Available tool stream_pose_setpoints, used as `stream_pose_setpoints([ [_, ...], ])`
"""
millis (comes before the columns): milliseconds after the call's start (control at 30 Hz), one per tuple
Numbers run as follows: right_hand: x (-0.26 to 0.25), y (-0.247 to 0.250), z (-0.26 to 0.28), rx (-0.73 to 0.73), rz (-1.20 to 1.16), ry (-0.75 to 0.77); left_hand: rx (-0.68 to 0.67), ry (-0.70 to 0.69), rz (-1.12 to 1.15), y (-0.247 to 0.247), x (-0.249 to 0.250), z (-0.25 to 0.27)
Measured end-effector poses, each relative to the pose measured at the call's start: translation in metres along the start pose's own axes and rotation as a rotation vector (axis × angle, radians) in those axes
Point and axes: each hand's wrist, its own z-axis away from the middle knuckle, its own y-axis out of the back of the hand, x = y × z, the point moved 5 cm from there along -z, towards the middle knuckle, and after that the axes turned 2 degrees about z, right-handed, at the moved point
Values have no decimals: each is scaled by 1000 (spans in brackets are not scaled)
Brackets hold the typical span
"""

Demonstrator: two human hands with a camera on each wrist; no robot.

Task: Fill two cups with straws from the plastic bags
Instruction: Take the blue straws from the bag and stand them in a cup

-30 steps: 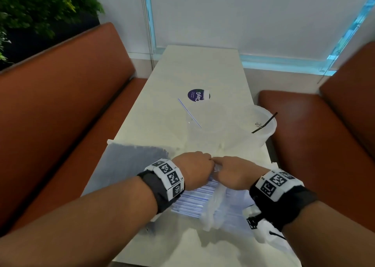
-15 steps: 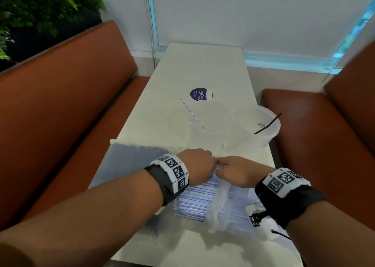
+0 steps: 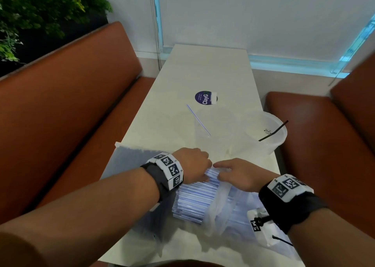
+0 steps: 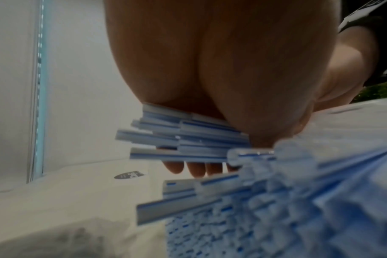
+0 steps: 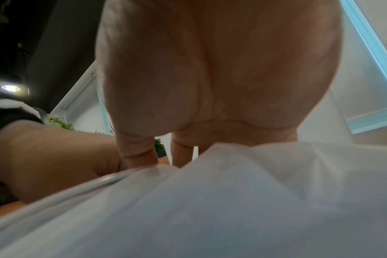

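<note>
Left hand (image 3: 193,168), knuckles up, fingers curled round a bunch of striped straws (image 3: 194,197) at the bag's mouth. Right hand (image 3: 236,174) pinches the plastic bag (image 3: 218,208) edge just beside it. Both low over the surface (image 3: 203,72); two clear cups (image 3: 215,124) beyond.

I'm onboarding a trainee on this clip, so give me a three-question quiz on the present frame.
1. True or false: the left hand grips a bunch of blue-striped white straws.
2. Which straw leans in the clear plastic cup near the table's right edge? A) thin black straw B) blue-striped straw C) none
3. Fill in: the right hand holds the translucent plastic ____.

Key: 1 true; 2 A; 3 bag.
</note>
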Motion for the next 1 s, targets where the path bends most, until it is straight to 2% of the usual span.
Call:
stream_pose_setpoints([
  [167, -1, 0, -2, -9, -27, 25, 8, -10, 44, -1, 6, -6],
  [533, 4, -1, -1, 14, 78, -25, 45, 27, -121, 11, -15, 13],
  [700, 8, -4, 2, 32, 80, -70, 69, 48, -163, 11, -43, 31],
  [900, 15, -5, 9, 62, 23, -97, 1, 145, -110, 14, -99, 59],
  [1000, 8, 0, 15, 151, -60, -89, 8, 171, -82, 11, -119, 74],
])
